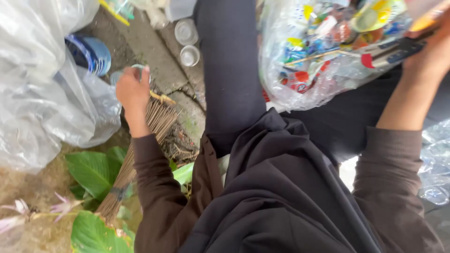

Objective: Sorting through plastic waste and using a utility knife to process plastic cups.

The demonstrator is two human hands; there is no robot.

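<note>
My left hand [132, 90] reaches down to the ground at the left and closes around a clear plastic cup [126, 72], of which only the rim shows past my fingers. My right hand [429, 54] is raised at the upper right and grips the edge of a clear plastic bag [328, 51] stuffed with colourful bottle caps and plastic scraps. The bag rests against my dark-clothed leg [229, 70].
A stick broom [140, 145] lies on the ground under my left arm. Two clear cups [187, 42] stand on the concrete beyond. A big clear sack [37, 84] with a blue container [91, 54] sits at left. Green leaves [93, 173] below; clear bottles [436, 164] at right.
</note>
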